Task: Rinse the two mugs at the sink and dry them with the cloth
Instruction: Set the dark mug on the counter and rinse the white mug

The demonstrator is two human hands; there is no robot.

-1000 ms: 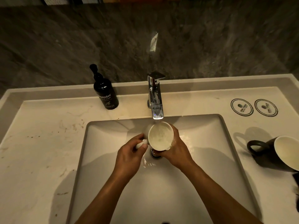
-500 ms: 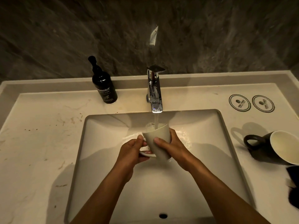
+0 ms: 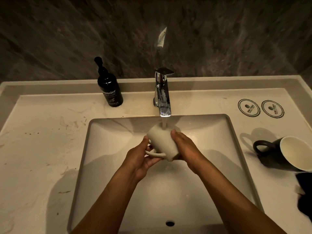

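I hold a white mug (image 3: 161, 142) over the sink basin (image 3: 104, 159), tilted with its bottom up toward the tap. Water from the chrome tap (image 3: 162, 97) runs onto its base. My left hand (image 3: 141, 157) grips the handle side and my right hand (image 3: 184, 147) wraps the mug's right side. A black mug (image 3: 278, 153) with a pale inside lies on its side on the counter at the right. A dark cloth (image 3: 304, 198) lies at the right edge, partly cut off.
A black hand-wash pump bottle (image 3: 109, 88) stands at the back left of the tap. Two round printed coasters (image 3: 260, 108) lie at the back right of the pale counter (image 3: 42, 157). A dark stone wall rises behind the sink.
The white mug was mouth-up under the stream a second ago; it has been turned over, so the water now falls on its outside and base. Both hands shifted grip with it.
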